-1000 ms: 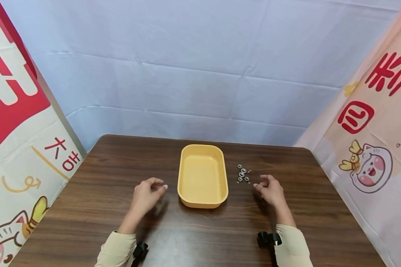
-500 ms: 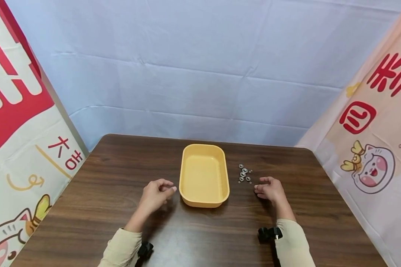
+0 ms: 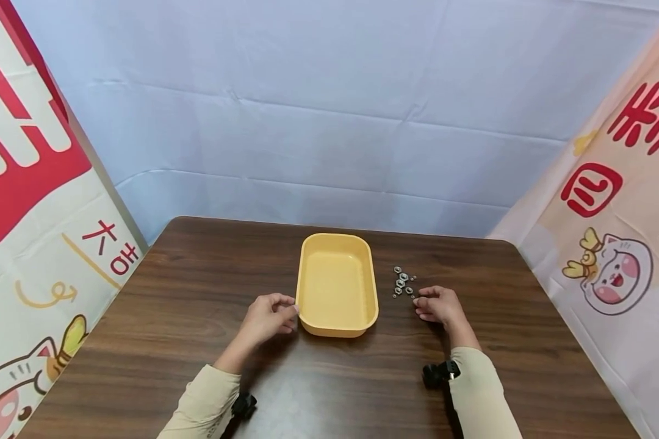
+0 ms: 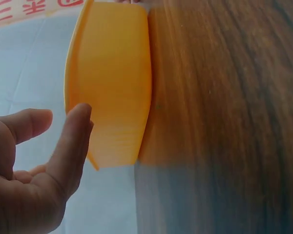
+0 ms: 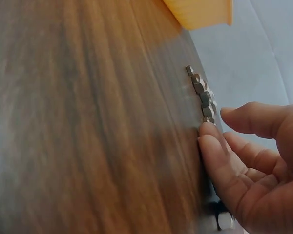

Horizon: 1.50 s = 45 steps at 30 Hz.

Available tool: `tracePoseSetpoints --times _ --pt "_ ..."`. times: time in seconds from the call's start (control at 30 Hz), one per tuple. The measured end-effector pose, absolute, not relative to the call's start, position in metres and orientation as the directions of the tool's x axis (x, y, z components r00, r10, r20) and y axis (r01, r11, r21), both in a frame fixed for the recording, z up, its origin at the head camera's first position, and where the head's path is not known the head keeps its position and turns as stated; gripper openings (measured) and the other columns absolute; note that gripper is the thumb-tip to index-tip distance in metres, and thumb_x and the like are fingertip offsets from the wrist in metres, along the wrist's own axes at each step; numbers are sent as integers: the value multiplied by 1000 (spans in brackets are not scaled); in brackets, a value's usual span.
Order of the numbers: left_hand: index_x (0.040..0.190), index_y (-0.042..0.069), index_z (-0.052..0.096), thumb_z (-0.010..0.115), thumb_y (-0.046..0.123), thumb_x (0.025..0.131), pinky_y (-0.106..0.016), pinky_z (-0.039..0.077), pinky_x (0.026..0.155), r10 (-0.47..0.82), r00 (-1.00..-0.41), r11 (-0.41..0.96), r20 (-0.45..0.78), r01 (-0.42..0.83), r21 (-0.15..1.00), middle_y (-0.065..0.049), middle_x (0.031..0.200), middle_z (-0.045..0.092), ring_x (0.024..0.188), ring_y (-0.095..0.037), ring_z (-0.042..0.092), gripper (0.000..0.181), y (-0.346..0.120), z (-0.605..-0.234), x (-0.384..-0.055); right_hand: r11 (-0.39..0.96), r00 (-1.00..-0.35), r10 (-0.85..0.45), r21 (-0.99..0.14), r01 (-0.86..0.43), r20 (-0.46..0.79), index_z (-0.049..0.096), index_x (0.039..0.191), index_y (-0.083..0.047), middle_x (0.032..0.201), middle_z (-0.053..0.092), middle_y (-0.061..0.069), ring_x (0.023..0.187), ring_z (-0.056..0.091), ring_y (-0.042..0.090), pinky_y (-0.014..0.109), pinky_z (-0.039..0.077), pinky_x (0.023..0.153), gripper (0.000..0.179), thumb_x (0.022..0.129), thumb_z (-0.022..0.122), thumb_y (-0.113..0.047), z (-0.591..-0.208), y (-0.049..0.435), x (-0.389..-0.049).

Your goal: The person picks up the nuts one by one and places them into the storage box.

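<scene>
A yellow rectangular tray (image 3: pixel 337 332) stands on the wooden table. My left hand (image 3: pixel 269 318) is at its near left side, fingertips by the rim; whether they touch it I cannot tell. In the left wrist view, the thumb and fingers of the left hand (image 4: pixel 44 161) are spread apart beside the tray's outer wall (image 4: pixel 115 83). Right of the tray lie several metal hex nuts (image 3: pixel 400 283) of mixed sizes. Just beside them is my right hand (image 3: pixel 439 303). The right wrist view has its loosely bent fingers (image 5: pixel 217 156) close to the nuts (image 5: pixel 206 97), thumb apart, holding nothing visible.
The brown wooden table (image 3: pixel 329 384) has its far edge in front of a pale cloth backdrop (image 3: pixel 318 122). Printed banners (image 3: pixel 587 268) hang at both sides. A black band with a small device (image 3: pixel 439 373) sits on the right wrist.
My left hand has moved right, up to the tray's left side. The right hand has shifted slightly left, closer to the nuts. Tray and nuts have stayed in place on the table.
</scene>
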<state>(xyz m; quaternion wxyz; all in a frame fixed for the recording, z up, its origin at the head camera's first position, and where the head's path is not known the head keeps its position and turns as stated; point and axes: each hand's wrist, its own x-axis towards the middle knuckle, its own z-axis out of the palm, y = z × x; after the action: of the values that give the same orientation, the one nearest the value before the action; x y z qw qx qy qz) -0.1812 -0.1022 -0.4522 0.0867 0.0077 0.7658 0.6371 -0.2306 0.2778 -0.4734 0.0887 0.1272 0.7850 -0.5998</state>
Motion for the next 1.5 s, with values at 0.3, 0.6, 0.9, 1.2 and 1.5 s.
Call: tracePoseSetpoints --times 0.3,0.6,0.9,1.2,1.5 --pt "114 -9 53 69 5 82 -34 57 57 129 -983 170 -133 -110 979 -14 73 63 64 -27 66 38 -96 -454 -187 291 -941 154 -896 335 -301 49 112 13 71 64 7 56 61 13 26 54 50 34 82 63 7 -477 273 -241" --pt "116 -10 49 68 -2 82 -36 57 57 153 -978 149 -144 -121 981 -16 74 62 64 -30 65 41 -94 -457 -192 382 -946 193 -868 318 -262 52 102 9 64 60 8 49 58 11 26 53 45 30 78 68 5 -481 270 -247" --pt "115 -10 50 68 -3 81 -34 57 56 157 -978 152 -138 -114 982 -15 72 62 61 -25 65 39 -95 -459 -194 427 -949 194 -850 309 -247 60 91 10 61 60 6 47 56 11 25 52 43 18 77 70 5 -480 267 -249" --pt "114 -10 49 68 -4 81 -35 57 57 157 -978 144 -137 -114 983 -15 71 61 62 -26 65 39 -96 -459 -194 574 -969 180 -781 245 -171 60 80 4 58 57 4 49 55 12 23 49 41 12 79 70 -1 -479 262 -245" --pt "113 -10 48 68 -3 81 -37 57 57 182 -975 137 -126 -101 985 -15 71 61 61 -26 65 39 -96 -460 -195 528 -966 188 -811 252 -177 59 80 6 62 59 7 51 56 12 23 50 43 9 81 66 1 -474 259 -242"
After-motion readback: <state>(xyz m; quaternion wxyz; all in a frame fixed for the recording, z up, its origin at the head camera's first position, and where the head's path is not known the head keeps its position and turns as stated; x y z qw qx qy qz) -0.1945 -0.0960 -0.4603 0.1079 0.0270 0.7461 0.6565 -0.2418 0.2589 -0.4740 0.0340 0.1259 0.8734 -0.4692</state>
